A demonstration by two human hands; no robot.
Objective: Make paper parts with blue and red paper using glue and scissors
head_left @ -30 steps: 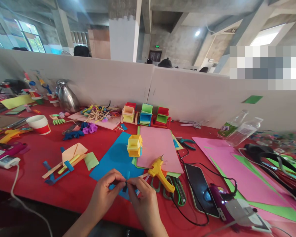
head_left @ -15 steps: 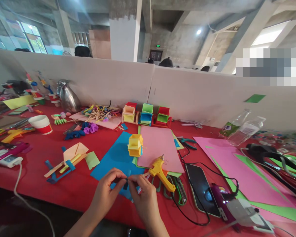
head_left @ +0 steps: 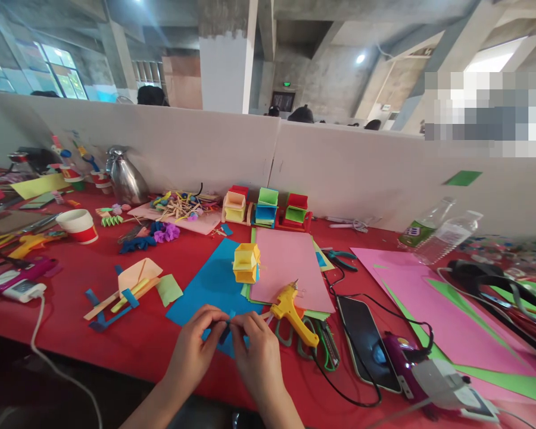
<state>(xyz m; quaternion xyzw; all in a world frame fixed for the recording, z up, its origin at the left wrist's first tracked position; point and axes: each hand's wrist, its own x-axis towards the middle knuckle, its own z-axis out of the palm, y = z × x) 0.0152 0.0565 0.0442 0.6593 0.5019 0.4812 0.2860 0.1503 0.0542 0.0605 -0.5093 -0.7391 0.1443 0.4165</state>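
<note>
Over the front edge of a blue paper sheet (head_left: 201, 283), my left hand (head_left: 196, 339) and my right hand (head_left: 258, 348) meet fingertip to fingertip. Both pinch a small blue strip (head_left: 224, 335), whose dark lower end hangs below the fingers; most of it is hidden. Behind them a yellow folded-paper piece (head_left: 246, 263) stands on the blue sheet. A yellow glue gun (head_left: 292, 316) lies close to my right hand, over green-handled scissors (head_left: 307, 339) and a green cutter (head_left: 328, 345). Left of my hands sits a blue strip frame (head_left: 116, 313) with a wooden stick and yellow rolls.
Pink paper (head_left: 290, 262) lies stacked behind the glue gun. A phone (head_left: 370, 342), black cable and purple power strip (head_left: 399, 357) are at right. Several small paper models (head_left: 264, 205) line the partition. A paper cup (head_left: 77, 226) and steel jug (head_left: 125, 179) stand at left.
The strip has tilted slightly between my fingertips, its lower end now leaning left. Both hands keep their pinch in nearly the same spot. The view has shifted a little.
</note>
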